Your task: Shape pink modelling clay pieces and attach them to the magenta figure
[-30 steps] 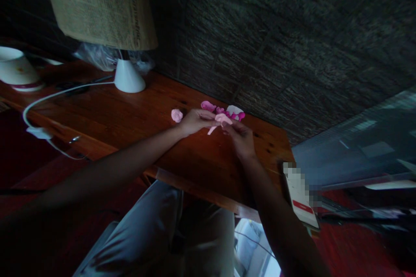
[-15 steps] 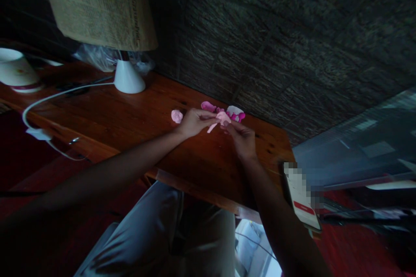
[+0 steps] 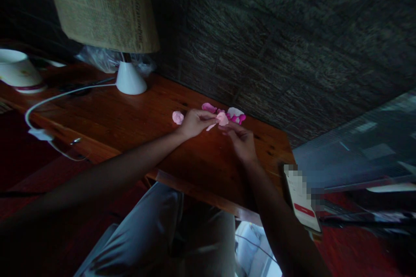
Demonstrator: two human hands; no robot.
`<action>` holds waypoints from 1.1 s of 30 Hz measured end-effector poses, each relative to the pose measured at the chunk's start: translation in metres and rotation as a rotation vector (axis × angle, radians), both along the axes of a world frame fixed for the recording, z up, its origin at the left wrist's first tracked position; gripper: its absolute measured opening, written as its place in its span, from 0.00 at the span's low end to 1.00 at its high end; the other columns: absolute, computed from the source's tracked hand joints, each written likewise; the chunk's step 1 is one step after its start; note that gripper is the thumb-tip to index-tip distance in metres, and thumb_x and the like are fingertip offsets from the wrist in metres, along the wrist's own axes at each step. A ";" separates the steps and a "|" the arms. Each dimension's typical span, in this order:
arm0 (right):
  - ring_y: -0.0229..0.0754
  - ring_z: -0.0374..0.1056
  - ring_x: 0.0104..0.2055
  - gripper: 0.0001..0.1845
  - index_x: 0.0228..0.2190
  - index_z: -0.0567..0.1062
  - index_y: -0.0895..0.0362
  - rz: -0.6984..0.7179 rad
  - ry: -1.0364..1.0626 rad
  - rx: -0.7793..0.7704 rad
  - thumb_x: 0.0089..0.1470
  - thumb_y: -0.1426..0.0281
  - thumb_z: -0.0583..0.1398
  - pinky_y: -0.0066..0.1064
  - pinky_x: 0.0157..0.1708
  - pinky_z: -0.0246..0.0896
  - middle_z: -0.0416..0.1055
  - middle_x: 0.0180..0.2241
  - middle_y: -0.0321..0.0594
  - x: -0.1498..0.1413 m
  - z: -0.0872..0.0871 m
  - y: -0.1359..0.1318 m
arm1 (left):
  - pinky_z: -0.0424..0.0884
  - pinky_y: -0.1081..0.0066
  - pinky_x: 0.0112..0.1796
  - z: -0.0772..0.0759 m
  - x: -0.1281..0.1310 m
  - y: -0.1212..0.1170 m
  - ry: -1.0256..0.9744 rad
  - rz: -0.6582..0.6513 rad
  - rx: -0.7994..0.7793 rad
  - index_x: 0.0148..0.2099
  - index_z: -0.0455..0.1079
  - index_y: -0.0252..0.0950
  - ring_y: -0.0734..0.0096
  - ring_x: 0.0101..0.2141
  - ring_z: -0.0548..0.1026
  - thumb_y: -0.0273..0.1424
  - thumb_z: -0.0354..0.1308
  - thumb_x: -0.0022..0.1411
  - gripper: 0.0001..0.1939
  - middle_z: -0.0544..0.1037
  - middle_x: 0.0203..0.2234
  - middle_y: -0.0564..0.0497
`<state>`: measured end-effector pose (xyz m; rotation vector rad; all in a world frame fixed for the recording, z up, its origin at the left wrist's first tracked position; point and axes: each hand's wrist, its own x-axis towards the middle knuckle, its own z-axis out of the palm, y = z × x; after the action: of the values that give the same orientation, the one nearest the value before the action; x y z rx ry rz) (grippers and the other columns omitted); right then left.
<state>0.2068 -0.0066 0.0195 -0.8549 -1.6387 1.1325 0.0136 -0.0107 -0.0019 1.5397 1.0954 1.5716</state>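
Between both hands is a pale pink flower-like piece [image 3: 222, 118], with a thin pale strip hanging below it on the left. My left hand [image 3: 194, 124] pinches its left side between thumb and fingers. On the other side, the fingertips of my right hand [image 3: 242, 139] close on its lower right edge. A crumpled light pink ball [image 3: 177, 117] lies on the table just left of my left hand. Behind the hands lie a pink petal-shaped piece [image 3: 209, 107] and several magenta and white pieces [image 3: 236, 114], partly hidden. Their material is hard to make out.
The wooden table [image 3: 146, 125] runs along a dark stone wall. On its left stand a lamp [image 3: 130, 78] with a newsprint shade, its white cord [image 3: 68, 92] and a paper cup [image 3: 21, 71]. A phone [image 3: 302, 201] lies at the right edge.
My right fingertips have shifted slightly left and lower along the pink piece, which has turned a little. My left hand keeps its pinch.
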 end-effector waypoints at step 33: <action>0.46 0.78 0.45 0.22 0.44 0.80 0.50 -0.073 0.023 0.069 0.52 0.51 0.68 0.42 0.51 0.71 0.83 0.42 0.39 -0.002 -0.007 0.001 | 0.75 0.69 0.33 0.006 0.007 -0.008 0.002 -0.227 0.002 0.44 0.83 0.35 0.70 0.28 0.78 0.42 0.71 0.57 0.18 0.84 0.29 0.50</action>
<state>0.2049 -0.0051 0.0126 -0.8472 -1.6061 1.0262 0.0207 -0.0190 0.0036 1.6065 0.8854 1.4174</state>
